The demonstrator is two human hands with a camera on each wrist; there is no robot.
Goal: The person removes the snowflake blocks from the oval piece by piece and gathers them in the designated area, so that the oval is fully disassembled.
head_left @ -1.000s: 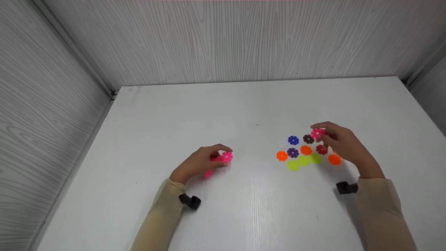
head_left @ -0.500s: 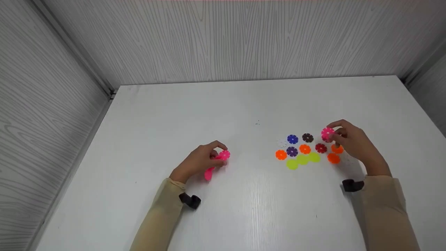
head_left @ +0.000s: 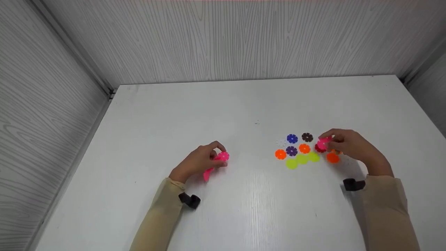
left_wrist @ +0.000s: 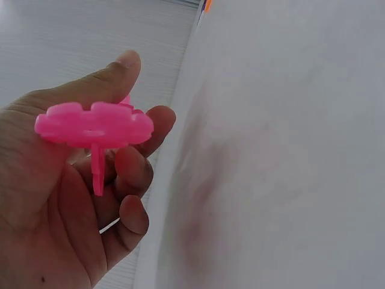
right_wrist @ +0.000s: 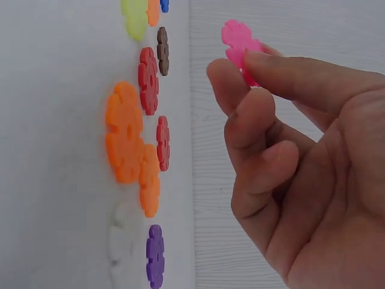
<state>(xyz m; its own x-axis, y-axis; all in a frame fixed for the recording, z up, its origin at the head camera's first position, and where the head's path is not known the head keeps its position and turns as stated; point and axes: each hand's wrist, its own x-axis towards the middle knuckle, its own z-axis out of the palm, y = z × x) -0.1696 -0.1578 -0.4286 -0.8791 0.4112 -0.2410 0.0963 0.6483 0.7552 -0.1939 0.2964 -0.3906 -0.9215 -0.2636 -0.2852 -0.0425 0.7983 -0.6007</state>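
In the head view my left hand [head_left: 197,161] pinches several joined pink snowflake discs [head_left: 223,156] between thumb and fingers, above the table at centre-left. The left wrist view shows one joined pink disc [left_wrist: 95,124] edge-on, with another standing crosswise below it. My right hand [head_left: 355,146] pinches a pink snowflake piece [head_left: 323,143] by its edge, over the loose discs. In the right wrist view this pink piece [right_wrist: 240,45] sits between thumb and index finger, apart from the table; it looks like two discs, partly hidden by the thumb. The other fingers curl loosely.
Loose snowflake discs lie flat at centre-right: orange [head_left: 280,154], purple [head_left: 292,151], blue [head_left: 292,138], brown [head_left: 307,137], yellow-green [head_left: 292,164], red and a pale white one [head_left: 281,142]. The white table [head_left: 181,111] meets wood-grained panels at the back and sides.
My right hand shifted right above the discs, then came lower, and its pink piece turned and now overlaps the red disc in view. My left hand has barely moved.
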